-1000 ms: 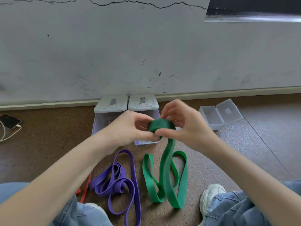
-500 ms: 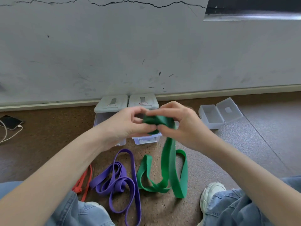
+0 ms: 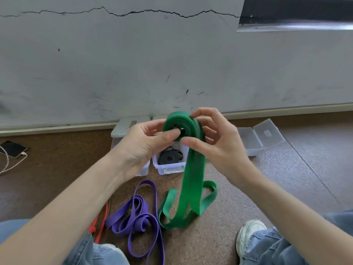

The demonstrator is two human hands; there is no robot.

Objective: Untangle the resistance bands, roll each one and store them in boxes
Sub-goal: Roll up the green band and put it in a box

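Observation:
Both hands hold a half-rolled green resistance band above the floor. My left hand pinches the roll's face with thumb and fingers; my right hand curls round its right side. The band's loose tail hangs down and loops on the floor. A purple band lies in loose folds at the lower middle. A red band peeks out beside my left knee. Below the roll, an open white box holds a rolled black band. A second open box sits to its left, mostly hidden by my left hand.
An empty clear box with its lid flipped back stands at the right near the wall. A phone with a white cable lies at the far left. My knees and a white shoe frame the floor area. The wall is close behind the boxes.
The roll has grown thicker and now faces me on edge. More of the tail has been lifted off the floor. The view has tilted, showing the black band in the box.

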